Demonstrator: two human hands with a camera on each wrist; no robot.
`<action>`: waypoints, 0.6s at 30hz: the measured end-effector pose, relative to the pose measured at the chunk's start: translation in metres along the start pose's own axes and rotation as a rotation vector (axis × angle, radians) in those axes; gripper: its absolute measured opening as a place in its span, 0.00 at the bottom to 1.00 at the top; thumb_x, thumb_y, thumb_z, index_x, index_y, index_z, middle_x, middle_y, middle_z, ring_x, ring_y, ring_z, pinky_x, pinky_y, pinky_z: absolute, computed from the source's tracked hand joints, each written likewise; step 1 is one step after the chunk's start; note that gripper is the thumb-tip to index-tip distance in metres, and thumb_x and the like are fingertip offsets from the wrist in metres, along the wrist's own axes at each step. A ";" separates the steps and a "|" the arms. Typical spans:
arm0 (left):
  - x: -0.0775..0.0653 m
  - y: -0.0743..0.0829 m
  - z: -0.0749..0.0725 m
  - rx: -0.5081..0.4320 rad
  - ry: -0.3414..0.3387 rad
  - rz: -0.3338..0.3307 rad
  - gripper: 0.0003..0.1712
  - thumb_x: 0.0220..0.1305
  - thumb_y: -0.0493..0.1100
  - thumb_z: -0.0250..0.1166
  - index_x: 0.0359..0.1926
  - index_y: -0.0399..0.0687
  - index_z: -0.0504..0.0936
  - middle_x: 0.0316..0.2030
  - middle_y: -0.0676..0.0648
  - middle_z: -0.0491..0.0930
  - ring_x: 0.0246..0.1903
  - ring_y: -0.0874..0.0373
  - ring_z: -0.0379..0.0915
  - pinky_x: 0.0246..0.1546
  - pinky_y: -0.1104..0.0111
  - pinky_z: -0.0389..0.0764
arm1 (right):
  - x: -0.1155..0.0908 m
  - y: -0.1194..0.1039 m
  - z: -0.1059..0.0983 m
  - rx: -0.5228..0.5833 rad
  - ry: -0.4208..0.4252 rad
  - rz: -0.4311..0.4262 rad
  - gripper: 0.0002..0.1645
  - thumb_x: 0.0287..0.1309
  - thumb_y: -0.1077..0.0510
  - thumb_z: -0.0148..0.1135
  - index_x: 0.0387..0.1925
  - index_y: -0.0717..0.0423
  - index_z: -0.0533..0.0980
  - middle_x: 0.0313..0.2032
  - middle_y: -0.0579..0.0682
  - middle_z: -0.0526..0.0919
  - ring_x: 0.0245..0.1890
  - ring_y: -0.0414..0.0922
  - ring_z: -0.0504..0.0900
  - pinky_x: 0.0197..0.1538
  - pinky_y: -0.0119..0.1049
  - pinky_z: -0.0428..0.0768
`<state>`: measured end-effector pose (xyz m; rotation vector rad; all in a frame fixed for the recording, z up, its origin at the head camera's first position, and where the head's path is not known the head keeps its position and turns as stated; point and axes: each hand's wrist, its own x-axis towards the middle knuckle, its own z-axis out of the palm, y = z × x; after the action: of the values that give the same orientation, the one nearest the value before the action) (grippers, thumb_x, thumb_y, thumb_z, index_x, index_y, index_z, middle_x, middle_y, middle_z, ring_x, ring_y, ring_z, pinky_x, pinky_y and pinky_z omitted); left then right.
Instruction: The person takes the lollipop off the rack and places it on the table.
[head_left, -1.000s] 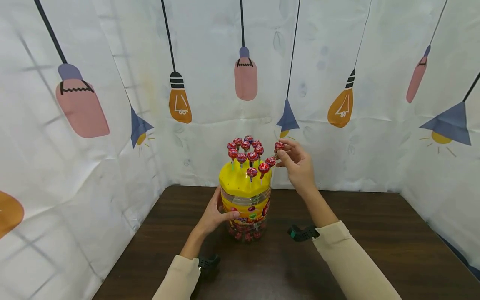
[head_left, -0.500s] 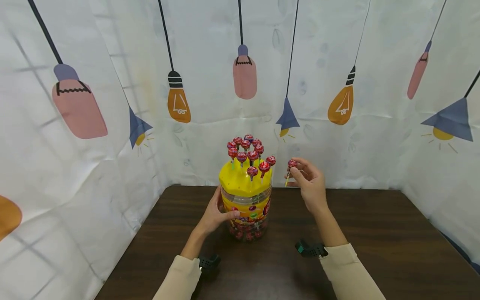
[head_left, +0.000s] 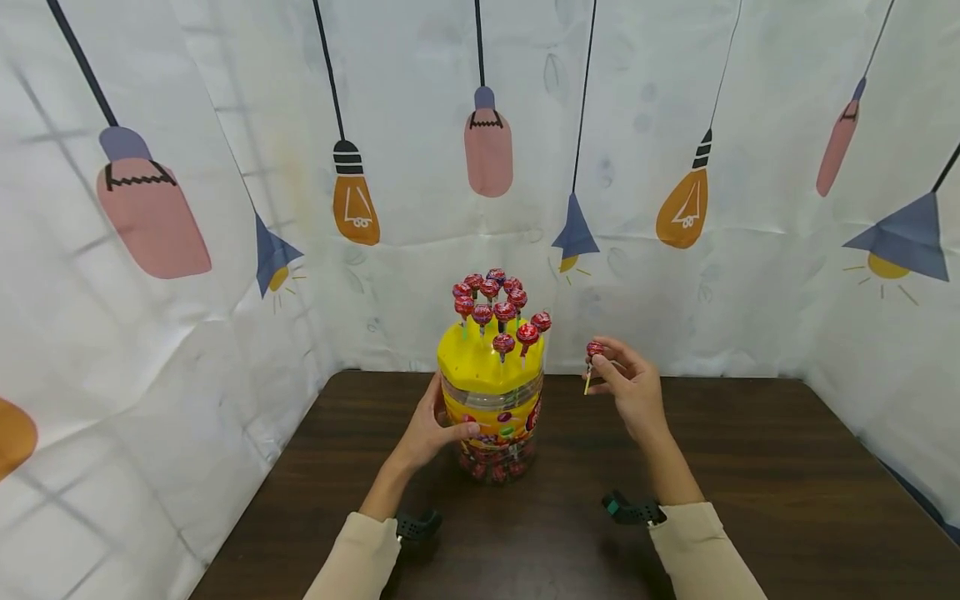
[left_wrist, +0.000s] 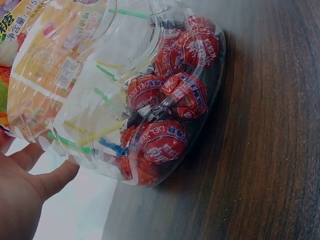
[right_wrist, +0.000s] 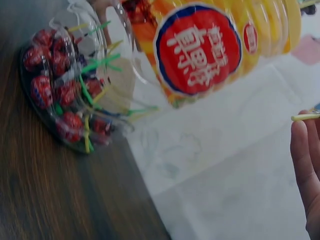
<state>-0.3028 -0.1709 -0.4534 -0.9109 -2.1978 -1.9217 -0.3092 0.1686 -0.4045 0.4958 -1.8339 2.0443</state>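
A clear plastic jar (head_left: 491,401) with a yellow lid (head_left: 480,367) stands upright on the dark wooden table. Several red-wrapped lollipops (head_left: 504,312) stick up out of the lid. More lollipops (left_wrist: 165,142) lie at the jar's bottom, their green and yellow sticks showing through the plastic. My left hand (head_left: 431,429) grips the jar's left side, thumb across the front of the label. To the right of the jar, my right hand (head_left: 637,387) pinches a single lollipop (head_left: 595,349) near its head, yellow stick pointing down. In the right wrist view only the tip of that stick (right_wrist: 302,118) shows beside the fingers.
The brown table (head_left: 720,450) extends to both sides of the jar. Behind it hangs a white curtain (head_left: 420,167) printed with lamps and bulbs. A dark band sits on each wrist.
My right hand has moved right and down, away from the lid's edge, carrying the lollipop with it. The left hand keeps its grip on the jar.
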 end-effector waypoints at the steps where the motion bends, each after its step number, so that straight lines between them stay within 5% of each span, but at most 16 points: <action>1: 0.000 0.000 0.000 0.000 0.000 -0.002 0.51 0.63 0.49 0.73 0.79 0.66 0.53 0.67 0.48 0.70 0.63 0.54 0.72 0.66 0.48 0.72 | 0.000 0.002 -0.002 -0.001 -0.001 0.006 0.20 0.70 0.60 0.62 0.60 0.62 0.77 0.39 0.45 0.85 0.34 0.47 0.88 0.32 0.39 0.88; 18: -0.002 0.001 0.003 -0.015 0.003 0.000 0.52 0.64 0.49 0.72 0.80 0.66 0.49 0.70 0.48 0.67 0.66 0.54 0.68 0.70 0.39 0.65 | 0.002 0.027 -0.030 -0.039 -0.038 0.111 0.23 0.69 0.58 0.64 0.62 0.64 0.75 0.38 0.44 0.84 0.32 0.40 0.85 0.32 0.40 0.88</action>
<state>-0.3002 -0.1687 -0.4543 -0.9099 -2.1846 -1.9406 -0.3247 0.1959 -0.4302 0.4341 -1.9601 2.0790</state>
